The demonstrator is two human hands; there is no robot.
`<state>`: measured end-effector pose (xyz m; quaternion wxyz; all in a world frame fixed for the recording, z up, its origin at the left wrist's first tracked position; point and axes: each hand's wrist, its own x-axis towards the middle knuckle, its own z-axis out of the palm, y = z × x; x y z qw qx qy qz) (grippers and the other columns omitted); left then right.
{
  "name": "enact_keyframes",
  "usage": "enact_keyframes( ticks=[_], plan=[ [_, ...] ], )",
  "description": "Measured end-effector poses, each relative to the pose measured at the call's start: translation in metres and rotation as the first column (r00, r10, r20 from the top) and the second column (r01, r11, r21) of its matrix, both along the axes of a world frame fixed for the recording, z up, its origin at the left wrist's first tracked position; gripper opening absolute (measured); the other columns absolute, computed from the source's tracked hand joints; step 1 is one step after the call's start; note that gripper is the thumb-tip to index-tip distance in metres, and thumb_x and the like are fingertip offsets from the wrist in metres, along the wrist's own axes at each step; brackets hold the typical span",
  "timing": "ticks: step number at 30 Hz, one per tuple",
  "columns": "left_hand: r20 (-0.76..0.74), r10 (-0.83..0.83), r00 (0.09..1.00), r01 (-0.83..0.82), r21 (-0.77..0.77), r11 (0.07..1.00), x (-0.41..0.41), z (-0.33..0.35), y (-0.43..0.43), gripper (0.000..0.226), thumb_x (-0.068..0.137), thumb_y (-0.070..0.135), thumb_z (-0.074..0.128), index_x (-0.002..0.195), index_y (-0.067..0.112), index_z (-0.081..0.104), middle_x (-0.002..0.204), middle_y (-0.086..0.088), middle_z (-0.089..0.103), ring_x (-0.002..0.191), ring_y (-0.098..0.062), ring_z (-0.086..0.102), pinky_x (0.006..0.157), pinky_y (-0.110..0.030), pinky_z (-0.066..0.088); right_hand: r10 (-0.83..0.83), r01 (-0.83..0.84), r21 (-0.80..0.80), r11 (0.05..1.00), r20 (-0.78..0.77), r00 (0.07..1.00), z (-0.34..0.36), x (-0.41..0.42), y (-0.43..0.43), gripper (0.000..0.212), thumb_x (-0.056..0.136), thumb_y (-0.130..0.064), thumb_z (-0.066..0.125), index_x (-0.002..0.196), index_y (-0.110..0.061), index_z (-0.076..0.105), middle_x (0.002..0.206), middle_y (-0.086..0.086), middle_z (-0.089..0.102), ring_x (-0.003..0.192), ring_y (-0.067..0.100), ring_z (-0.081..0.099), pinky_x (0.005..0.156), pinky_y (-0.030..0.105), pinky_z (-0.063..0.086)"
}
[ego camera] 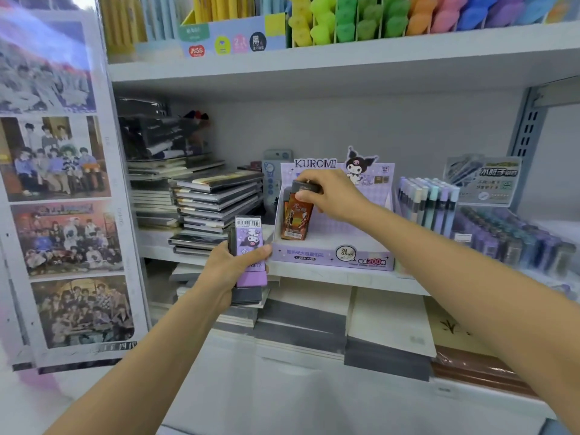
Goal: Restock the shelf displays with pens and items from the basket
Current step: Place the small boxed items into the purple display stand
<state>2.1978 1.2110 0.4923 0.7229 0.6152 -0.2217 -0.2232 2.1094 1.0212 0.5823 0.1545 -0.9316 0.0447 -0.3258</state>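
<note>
White shelf (314,274), crowded with stationery. Right hand (329,191) pinching orange pack (296,216) inside Kuromi box (332,255). Left hand (233,268) clasped round purple packs (249,246).

Head view, single frame. Two arms visible, entering from the bottom edge. Both forearms are bare up to the frame edge: no sleeve, cuff or glove shows on either. Left hand (232,265): bare, no ring, watch or band visible on fingers or wrist. Right hand (329,193): bare, likewise no ring, bracelet or watch visible. Fingernails short where seen, no visible polish. Rest of the body is out of frame.
</note>
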Motion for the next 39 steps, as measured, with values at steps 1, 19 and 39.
enact_keyframes(
  ticks=[1, 19, 39],
  plan=[
    [0.003, -0.004, 1.000, 0.004, 0.002, 1.000, 0.000, -0.001, 0.000, 0.028, 0.073, 0.014, 0.081, 0.095, 0.012, 0.065, 0.070, -0.005, 0.074, 0.055, -0.015, 0.069, 0.048, -0.026, 0.055, -0.003, 0.003, -0.025, 1.000, -0.025, 1.000, 0.002, 0.002, 0.000, 0.001, 0.093, -0.018, 0.063, 0.092, -0.017, 0.063, 0.079, -0.009, 0.058, 0.063, -0.005, 0.047, 0.064, 0.022, 0.040],
    [0.028, -0.028, 0.999, 0.028, -0.017, 0.999, -0.001, -0.002, -0.007, 0.029, 0.073, 0.012, 0.081, 0.097, 0.011, 0.064, 0.070, -0.004, 0.074, 0.054, -0.014, 0.068, 0.048, -0.024, 0.054, -0.066, 0.071, -0.073, 0.995, 0.064, 0.996, -0.008, 0.013, 0.003, 0.016, 0.094, -0.018, 0.061, 0.104, -0.006, 0.064, 0.095, 0.008, 0.068, 0.081, 0.015, 0.055, 0.071, 0.024, 0.039],
    [0.046, -0.048, 0.998, 0.049, -0.019, 0.999, 0.001, -0.003, -0.005, 0.028, 0.072, 0.013, 0.081, 0.093, 0.014, 0.063, 0.068, -0.002, 0.074, 0.054, -0.013, 0.069, 0.048, -0.023, 0.054, -0.024, 0.021, -0.038, 0.999, -0.064, 0.998, -0.002, 0.020, 0.003, 0.024, 0.091, -0.020, 0.064, 0.113, -0.015, 0.053, 0.085, -0.002, 0.060, 0.073, 0.008, 0.056, 0.067, 0.023, 0.048]
  ],
)
